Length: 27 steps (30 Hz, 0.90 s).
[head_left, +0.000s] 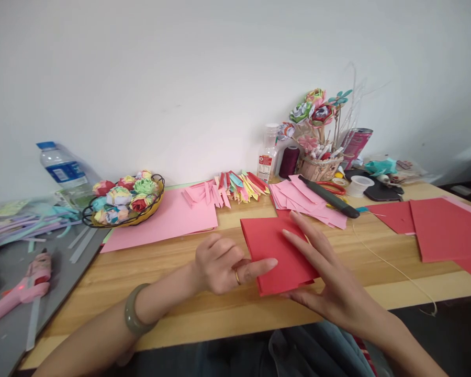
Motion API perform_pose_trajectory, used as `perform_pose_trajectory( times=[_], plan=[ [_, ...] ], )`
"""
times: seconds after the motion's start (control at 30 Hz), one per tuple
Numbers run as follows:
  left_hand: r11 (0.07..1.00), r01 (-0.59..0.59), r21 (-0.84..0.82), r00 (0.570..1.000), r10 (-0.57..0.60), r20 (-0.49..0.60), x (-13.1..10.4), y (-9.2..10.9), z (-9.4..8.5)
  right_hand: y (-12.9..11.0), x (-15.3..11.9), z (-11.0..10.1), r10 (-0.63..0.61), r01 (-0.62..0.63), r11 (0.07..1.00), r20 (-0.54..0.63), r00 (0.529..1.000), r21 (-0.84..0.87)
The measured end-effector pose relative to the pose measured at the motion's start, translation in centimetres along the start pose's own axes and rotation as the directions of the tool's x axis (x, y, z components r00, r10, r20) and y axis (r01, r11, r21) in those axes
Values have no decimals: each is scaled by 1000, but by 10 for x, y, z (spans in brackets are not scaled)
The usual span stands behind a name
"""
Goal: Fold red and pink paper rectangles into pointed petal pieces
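A folded red sheet of paper (275,246) is held at a tilt above the front of the wooden table. My right hand (325,267) grips it from the right, with fingers across its upper face and the thumb at its lower edge. From the left, my left hand (227,264) reaches over the paper's edge. One extended finger lies on the red face, while the other visible fingers are curled; its thumb is hard to make out. A ring and a bangle (135,311) are on the left finger and wrist.
Pink paper sheets (168,217) and a basket of paper flowers (157,201) lie behind left. A pink glue gun (27,288) rests on a grey mat (68,272). Cut pink pieces (290,196), a dark green pen-shaped tool (329,196) and red sheets (447,230) are on the right.
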<state>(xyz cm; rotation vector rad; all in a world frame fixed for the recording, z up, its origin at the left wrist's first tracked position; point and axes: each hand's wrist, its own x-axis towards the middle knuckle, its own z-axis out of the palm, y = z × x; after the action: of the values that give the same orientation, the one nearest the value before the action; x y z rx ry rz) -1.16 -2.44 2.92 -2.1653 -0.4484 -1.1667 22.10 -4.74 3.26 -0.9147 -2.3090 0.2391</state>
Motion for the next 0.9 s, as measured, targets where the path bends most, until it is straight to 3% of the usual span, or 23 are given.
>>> perform_pose_trajectory(
  times=[0.13,0.37,0.57,0.67,0.77,0.9],
  plan=[
    [979,-40,-198,992,63,109,-2,-5,-1,3,-4,-7,93,-108,976,86,992,188],
    [947,-19,-322,992,58,113,-5,-6,-1,21,-9,-22,172,-308,798,296,940,517],
    [912,67,-405,995,-31,96,-3,-3,0,29,-4,-20,70,-267,787,350,934,556],
    [887,124,-444,990,-80,116,1,-1,0,21,3,-17,55,-288,658,337,940,696],
    [851,162,-500,986,-125,106,3,1,0,13,9,-10,170,-372,526,334,927,765],
    [823,185,-537,982,-128,142,0,4,0,6,15,1,370,-449,497,287,884,742]
  ],
)
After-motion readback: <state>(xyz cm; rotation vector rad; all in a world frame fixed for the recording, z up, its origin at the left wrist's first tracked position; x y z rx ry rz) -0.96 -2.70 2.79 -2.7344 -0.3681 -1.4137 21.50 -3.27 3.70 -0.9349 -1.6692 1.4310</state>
